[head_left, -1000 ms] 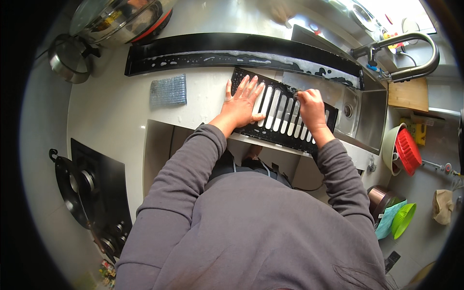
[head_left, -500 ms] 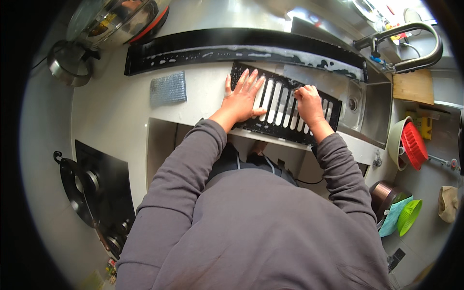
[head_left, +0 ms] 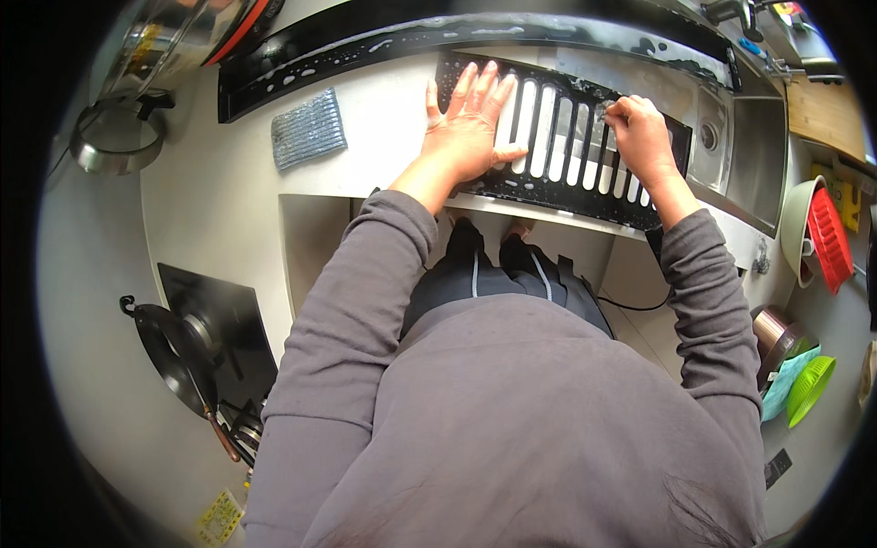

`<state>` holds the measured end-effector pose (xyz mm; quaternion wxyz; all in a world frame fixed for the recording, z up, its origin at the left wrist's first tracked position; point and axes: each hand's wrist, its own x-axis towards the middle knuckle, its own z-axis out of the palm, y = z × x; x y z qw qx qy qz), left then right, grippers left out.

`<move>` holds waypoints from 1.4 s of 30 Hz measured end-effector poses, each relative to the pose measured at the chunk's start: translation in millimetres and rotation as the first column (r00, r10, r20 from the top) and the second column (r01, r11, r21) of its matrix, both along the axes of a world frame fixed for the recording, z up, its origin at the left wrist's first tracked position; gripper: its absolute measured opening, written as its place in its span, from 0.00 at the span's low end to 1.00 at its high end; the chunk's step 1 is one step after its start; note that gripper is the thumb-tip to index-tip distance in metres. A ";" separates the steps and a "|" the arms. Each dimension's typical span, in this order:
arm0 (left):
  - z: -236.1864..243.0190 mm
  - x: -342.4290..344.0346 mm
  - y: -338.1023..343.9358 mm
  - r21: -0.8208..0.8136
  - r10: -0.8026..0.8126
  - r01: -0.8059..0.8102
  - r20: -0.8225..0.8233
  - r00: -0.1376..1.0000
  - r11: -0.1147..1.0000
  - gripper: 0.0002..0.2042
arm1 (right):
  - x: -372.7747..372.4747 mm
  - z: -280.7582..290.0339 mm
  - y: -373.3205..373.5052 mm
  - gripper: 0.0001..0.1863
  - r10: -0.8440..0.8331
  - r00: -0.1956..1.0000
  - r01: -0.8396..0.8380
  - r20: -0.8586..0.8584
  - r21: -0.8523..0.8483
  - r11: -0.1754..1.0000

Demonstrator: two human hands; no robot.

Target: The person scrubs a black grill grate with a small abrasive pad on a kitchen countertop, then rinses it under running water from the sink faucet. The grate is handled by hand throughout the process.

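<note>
Item one: we list a flat, rectangular, black panel [head_left: 555, 137] pierced with a row of long, round-ended slots. It lies on the white, smooth tabletop [head_left: 384, 110], its near long side running along the near edge, its right end reaching over the sink area. Wet specks dot its left end.

Item two: the left hand [head_left: 466, 132], bare, set palm down on the left end of the panel, fingers spread toward the far edge, thumb out over the slots.

Item three: the right hand [head_left: 642, 137], bare, at the panel's far side near its right end, fingertips pressed together and pointing down. Whether they pinch anything small, we cannot tell.

Item four: a blue-grey, ribbed, roughly square cloth or pad [head_left: 309, 130], lying left of the panel and apart from it, between the tabletop's near and far edges.

Item five: a long, black, narrow strip [head_left: 457, 27] with raised sides, streaked with white suds, lying along the tabletop's far edge and running rightward beyond the panel.

Item six: a stainless steel, rectangular sink [head_left: 758, 151], set into the right end of the tabletop.

Item seven: a round, steel-banded vessel [head_left: 119, 151] with a black handle, toward the far left corner.

Item eight: a black, round-bottomed pan [head_left: 169, 356], beside a black, flat hob [head_left: 242, 310] at the left.
</note>
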<state>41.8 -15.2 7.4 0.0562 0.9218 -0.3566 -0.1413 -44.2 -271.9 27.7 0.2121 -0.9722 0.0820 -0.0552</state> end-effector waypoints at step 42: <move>-5.1 1.2 -1.3 -0.016 0.008 -0.007 0.027 1.000 1.000 0.49 | -9.1 -6.0 -3.5 0.02 0.016 0.999 -0.019 0.035 0.085 0.996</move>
